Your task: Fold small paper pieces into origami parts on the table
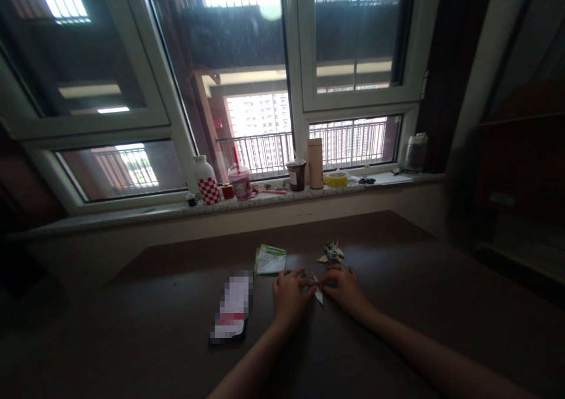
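Between my hands is a small folded piece of patterned paper (318, 295), its pale pointed end toward me. My left hand (290, 296) pinches its left side with thumb and forefinger. From the other side, the thumb and forefinger of my right hand (346, 287) close on the same paper. Both hands rest low on the brown table (176, 305). Just beyond my right hand lies a little pile of folded patterned paper pieces (332, 251). A green-and-white packet or stack of sheets (271, 260) lies beyond my left hand.
A phone (232, 308) with a blurred-out screen lies left of my left hand. Along the windowsill (273, 199) stand a checkered white bottle (207, 181), drink cups (239, 182), a tan flask (315, 163), a yellow tape roll (336, 179), scissors (366, 181) and a jar (415, 153).
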Action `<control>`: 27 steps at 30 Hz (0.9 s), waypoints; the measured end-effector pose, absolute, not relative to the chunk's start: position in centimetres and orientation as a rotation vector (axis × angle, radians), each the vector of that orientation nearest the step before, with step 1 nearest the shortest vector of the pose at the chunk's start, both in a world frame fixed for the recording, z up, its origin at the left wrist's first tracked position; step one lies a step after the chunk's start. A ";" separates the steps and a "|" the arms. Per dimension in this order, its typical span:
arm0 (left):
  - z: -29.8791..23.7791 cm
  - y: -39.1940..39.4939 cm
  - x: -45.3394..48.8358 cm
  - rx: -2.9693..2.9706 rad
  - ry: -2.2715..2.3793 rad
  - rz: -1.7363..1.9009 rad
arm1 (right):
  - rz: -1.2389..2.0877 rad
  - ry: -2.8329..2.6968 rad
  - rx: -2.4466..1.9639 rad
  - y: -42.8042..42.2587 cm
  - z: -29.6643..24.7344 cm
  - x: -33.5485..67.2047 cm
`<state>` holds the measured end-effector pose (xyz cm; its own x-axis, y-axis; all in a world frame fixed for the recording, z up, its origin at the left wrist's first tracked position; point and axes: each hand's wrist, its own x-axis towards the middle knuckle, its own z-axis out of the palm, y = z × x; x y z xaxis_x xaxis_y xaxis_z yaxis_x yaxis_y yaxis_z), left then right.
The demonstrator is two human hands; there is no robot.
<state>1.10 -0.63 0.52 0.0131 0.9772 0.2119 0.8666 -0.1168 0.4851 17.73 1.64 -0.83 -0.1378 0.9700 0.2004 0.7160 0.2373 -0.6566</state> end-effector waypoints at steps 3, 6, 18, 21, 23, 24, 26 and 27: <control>0.6 -0.6 1.1 2.072 1.929 0.745 | 0.549 -1.924 -1.528 1.4 -0.7 17.7; 0.7 -0.7 1.0 2.087 1.927 0.734 | 0.537 -1.939 -1.507 1.3 -0.5 17.7; 0.4 -0.8 0.5 2.150 1.918 0.649 | 0.496 -2.027 -1.461 1.5 -1.1 18.3; 0.6 -1.0 0.3 2.164 1.893 0.615 | 0.502 -2.036 -1.473 1.5 -0.9 18.3; 0.9 -1.2 0.3 2.169 1.878 0.599 | 0.505 -2.041 -1.485 1.5 -0.8 18.2; 1.0 -1.2 0.3 2.169 1.874 0.589 | 0.504 -2.044 -1.491 1.5 -0.8 18.2; 1.2 -1.3 0.3 2.165 1.875 0.568 | 0.505 -2.051 -1.499 1.6 -0.8 18.2; 1.2 -1.2 0.3 2.164 1.875 0.561 | 0.507 -2.055 -1.498 1.6 -0.8 18.3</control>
